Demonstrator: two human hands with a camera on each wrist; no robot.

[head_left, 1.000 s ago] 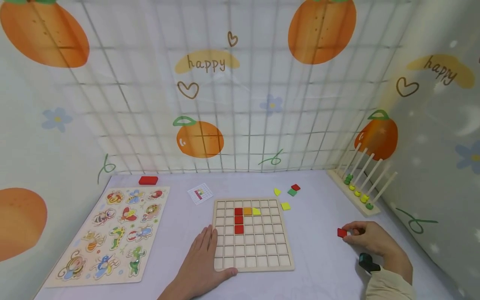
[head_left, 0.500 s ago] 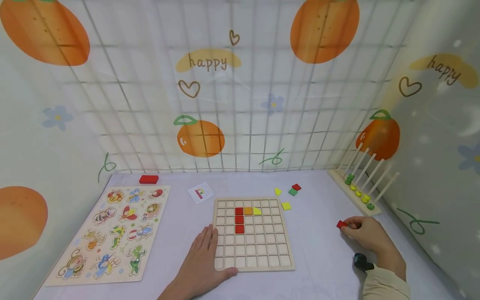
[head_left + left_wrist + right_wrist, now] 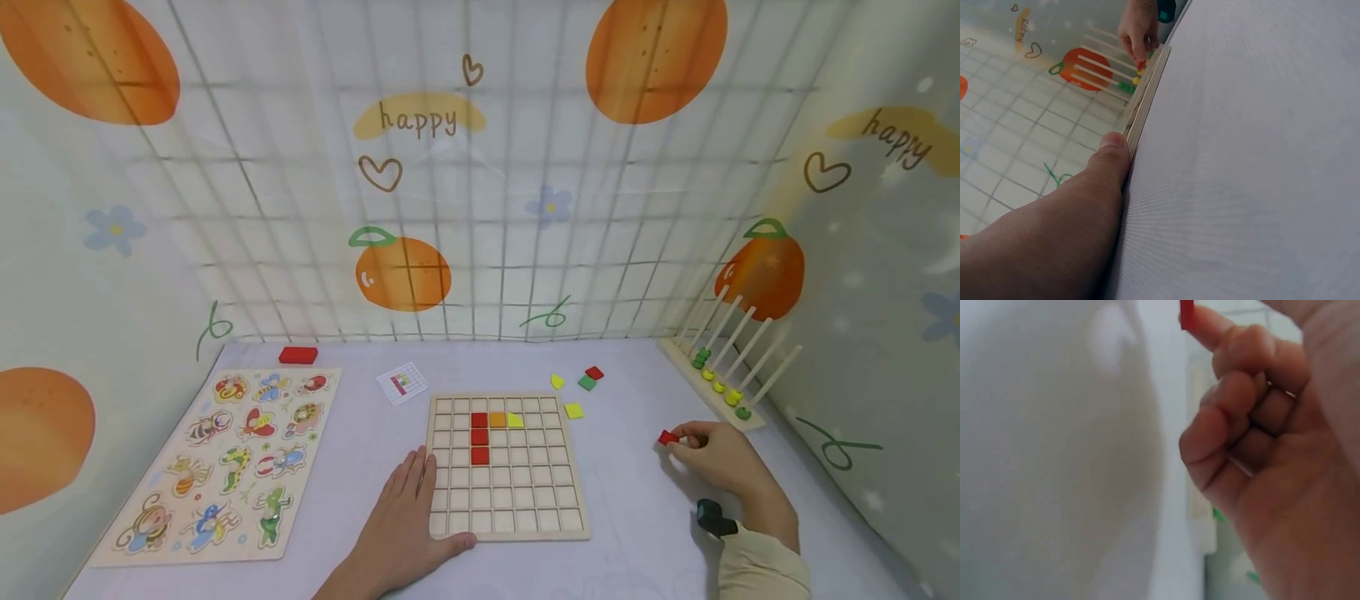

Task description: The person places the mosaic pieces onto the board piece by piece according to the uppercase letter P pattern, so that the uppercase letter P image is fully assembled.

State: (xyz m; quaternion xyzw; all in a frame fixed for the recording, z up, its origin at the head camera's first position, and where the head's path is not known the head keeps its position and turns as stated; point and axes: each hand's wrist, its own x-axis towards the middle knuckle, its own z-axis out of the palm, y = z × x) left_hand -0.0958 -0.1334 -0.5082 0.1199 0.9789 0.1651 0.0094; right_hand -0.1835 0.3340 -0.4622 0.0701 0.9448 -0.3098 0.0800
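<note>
A wooden grid board (image 3: 517,492) lies on the table with three red tiles (image 3: 480,437) in a column. Right of the top one sit an orange tile (image 3: 497,420) and a yellow tile (image 3: 515,421) with a rounded corner. My left hand (image 3: 401,521) rests against the board's left side, fingers straight, with the thumb (image 3: 1113,142) at its near edge. Off to the right, my right hand (image 3: 720,458) pinches a red tile (image 3: 667,437) between thumb and fingertips, apart from the board. In the right wrist view only part of that tile shows, and the other fingers are curled.
Beyond the board lie a small pattern card (image 3: 402,383), a yellow square (image 3: 573,411), a yellow rounded piece (image 3: 557,381), and a green tile (image 3: 587,383) touching a red one (image 3: 594,372). An insect puzzle (image 3: 217,467) and red block (image 3: 298,356) are left. A peg rack (image 3: 712,387) stands right.
My right hand has moved left and a little away from me, carrying the red tile, which has turned. My left hand stays against the board.
</note>
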